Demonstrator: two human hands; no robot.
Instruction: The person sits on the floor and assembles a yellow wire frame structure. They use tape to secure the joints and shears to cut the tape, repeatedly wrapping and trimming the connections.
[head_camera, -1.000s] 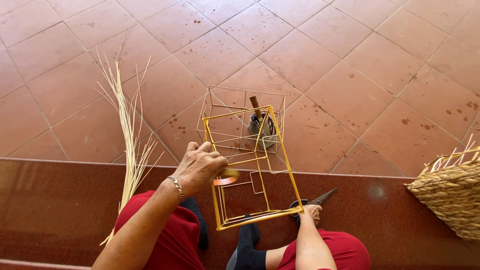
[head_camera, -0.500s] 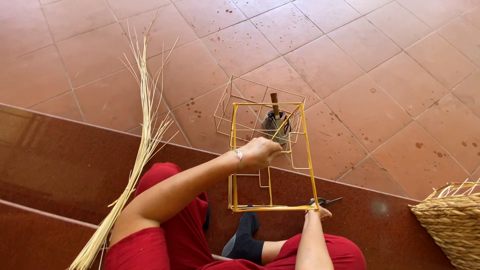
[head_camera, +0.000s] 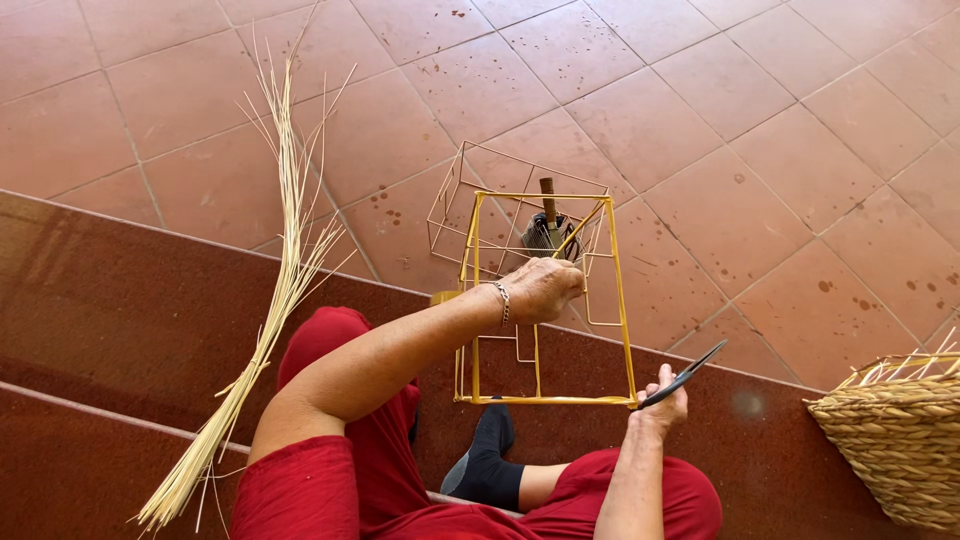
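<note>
Wire frame, wrapped in yellow strips, stands over the step in front of your knees. Your left hand has fingers closed on its upper part; your right hand grips dark scissors at its lower corner.

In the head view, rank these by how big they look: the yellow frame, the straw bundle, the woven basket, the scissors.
Largest to smallest as they appear:
1. Straw bundle, longest by far.
2. Yellow frame.
3. Woven basket, though the picture edge cuts it off, so its rank against the frame is unsure.
4. Scissors, in the right hand.
</note>
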